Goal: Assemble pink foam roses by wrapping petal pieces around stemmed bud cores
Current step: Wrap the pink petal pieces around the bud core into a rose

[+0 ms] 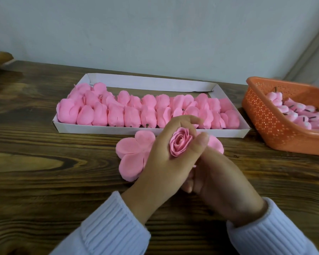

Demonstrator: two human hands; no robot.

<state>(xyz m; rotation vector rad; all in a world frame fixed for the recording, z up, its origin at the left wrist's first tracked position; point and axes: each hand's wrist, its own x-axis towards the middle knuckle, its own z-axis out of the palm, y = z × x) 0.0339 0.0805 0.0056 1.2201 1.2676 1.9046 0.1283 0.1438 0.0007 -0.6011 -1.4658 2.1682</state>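
One head-worn view looks forward and down, close over the left hand [162,162] and right hand [219,179]. A pale wall [155,24] lies beyond them.

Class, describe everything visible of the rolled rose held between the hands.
The rolled rose is pink and foam-like, thin petals spiralled tightly round a centre, open face toward the camera. The left hand curls round its left side; the right hand presses its right edge with the thumb. Stem hidden. A flat petal piece lies beneath.

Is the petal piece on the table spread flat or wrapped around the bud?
Spread flat. The petal piece lies fanned out on the table beneath the bud that the left hand holds.
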